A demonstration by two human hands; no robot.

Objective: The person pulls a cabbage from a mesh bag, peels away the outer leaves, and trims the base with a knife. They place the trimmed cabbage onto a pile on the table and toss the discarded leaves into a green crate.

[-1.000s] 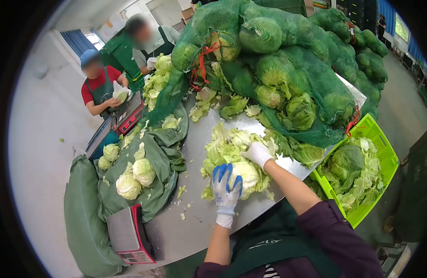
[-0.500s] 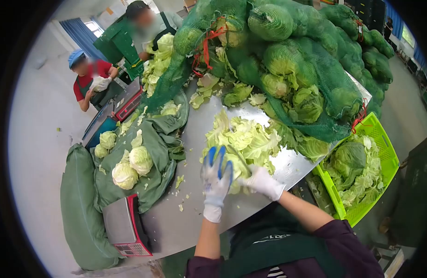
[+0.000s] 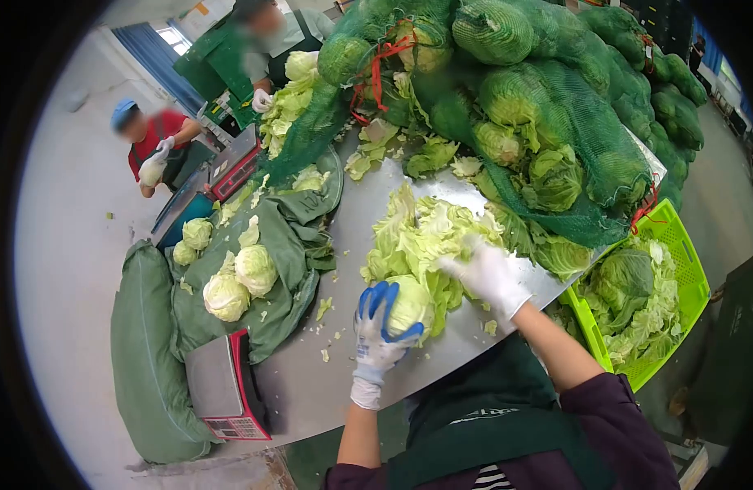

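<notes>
My left hand (image 3: 380, 333), in a white glove with blue-coated fingers, is wrapped around the left side of a pale green, trimmed cabbage (image 3: 411, 305). The cabbage is low over the metal table, against a heap of loose cabbage leaves (image 3: 429, 233). Just right of it, my right hand (image 3: 489, 276), in a white glove, is over the heap's right edge. Motion smears its fingers, so whether they hold anything does not show.
Green net sacks of cabbages (image 3: 548, 122) are piled at the back. A lime-green crate (image 3: 601, 339) with cabbage and leaves stands right. Left are trimmed cabbages (image 3: 227, 297) on green cloth (image 3: 291, 245) and a red-edged scale (image 3: 217, 380). Two co-workers (image 3: 168, 131) (image 3: 299, 37) stand beyond.
My right hand has moved up and right, away from the cabbage. My left hand has shifted down and now cups the cabbage's side. The view has shifted slightly.
</notes>
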